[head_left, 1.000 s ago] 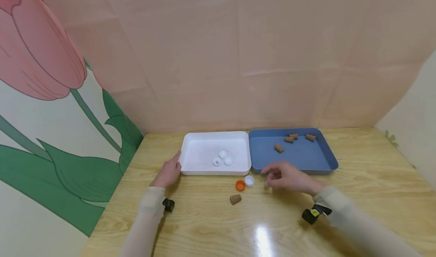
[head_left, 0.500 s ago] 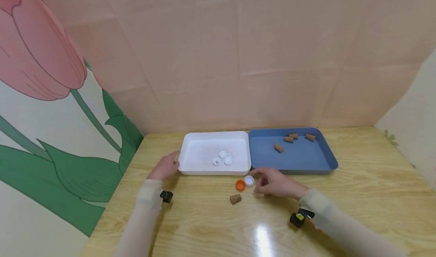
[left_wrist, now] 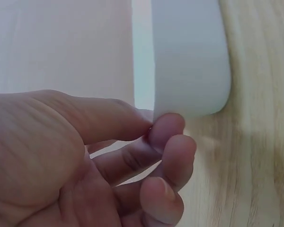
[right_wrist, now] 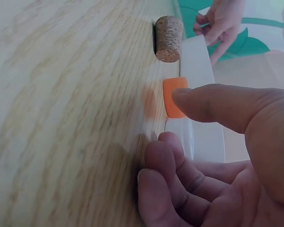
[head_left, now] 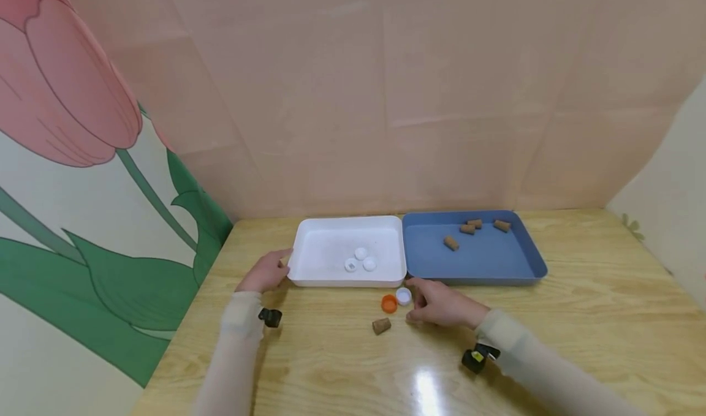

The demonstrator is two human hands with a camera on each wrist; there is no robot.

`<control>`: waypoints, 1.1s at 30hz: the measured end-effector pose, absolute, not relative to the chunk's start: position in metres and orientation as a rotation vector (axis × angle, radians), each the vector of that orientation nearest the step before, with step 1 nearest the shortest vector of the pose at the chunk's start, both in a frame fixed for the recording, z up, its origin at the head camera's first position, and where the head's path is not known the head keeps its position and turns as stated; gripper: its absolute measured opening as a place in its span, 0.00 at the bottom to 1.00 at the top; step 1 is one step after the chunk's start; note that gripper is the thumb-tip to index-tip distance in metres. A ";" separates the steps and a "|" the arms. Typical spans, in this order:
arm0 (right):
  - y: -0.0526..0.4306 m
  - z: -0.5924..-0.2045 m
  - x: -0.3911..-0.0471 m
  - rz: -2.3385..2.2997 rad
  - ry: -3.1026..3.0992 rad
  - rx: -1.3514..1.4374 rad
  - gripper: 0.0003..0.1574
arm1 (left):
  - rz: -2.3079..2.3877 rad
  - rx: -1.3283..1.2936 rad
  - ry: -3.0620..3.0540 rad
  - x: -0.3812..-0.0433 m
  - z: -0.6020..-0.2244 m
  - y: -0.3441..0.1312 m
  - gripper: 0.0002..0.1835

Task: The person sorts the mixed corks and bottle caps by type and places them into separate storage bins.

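Note:
At the left end of the white tray (head_left: 347, 282), my left hand (head_left: 263, 271) holds the rim near its front corner. Its thumb and index finger meet at the tray wall (left_wrist: 191, 61) in the left wrist view. My right hand (head_left: 444, 304) is just right of a white bottle cap (head_left: 404, 296), thumb and fingers spread apart with the cap in front of them. An orange bottle cap (head_left: 388, 304) lies against the white one, beyond the thumb in the right wrist view. A cork (head_left: 381, 326) lies on the table nearer to me.
A blue tray (head_left: 477, 279) adjoins the white tray on the right and contains several corks (head_left: 451, 243). Inside the white tray are three white caps (head_left: 369, 263). Both trays stand on the wooden table (head_left: 331, 367) near the cloth-covered wall (head_left: 309, 128).
My right hand has moved left from the blue tray's front edge to beside the white cap. The left hand has shifted slightly left and stays at the white tray's end.

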State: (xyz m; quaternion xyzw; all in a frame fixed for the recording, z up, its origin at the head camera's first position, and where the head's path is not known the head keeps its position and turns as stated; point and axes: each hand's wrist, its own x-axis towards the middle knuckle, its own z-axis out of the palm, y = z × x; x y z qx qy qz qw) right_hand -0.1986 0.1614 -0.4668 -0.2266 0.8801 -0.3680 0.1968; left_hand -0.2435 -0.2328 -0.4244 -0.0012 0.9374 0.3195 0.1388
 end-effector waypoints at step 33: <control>0.152 -0.472 -0.199 -1.035 2.625 -0.601 0.17 | 0.978 -0.149 2.680 -0.245 -0.429 -0.230 0.30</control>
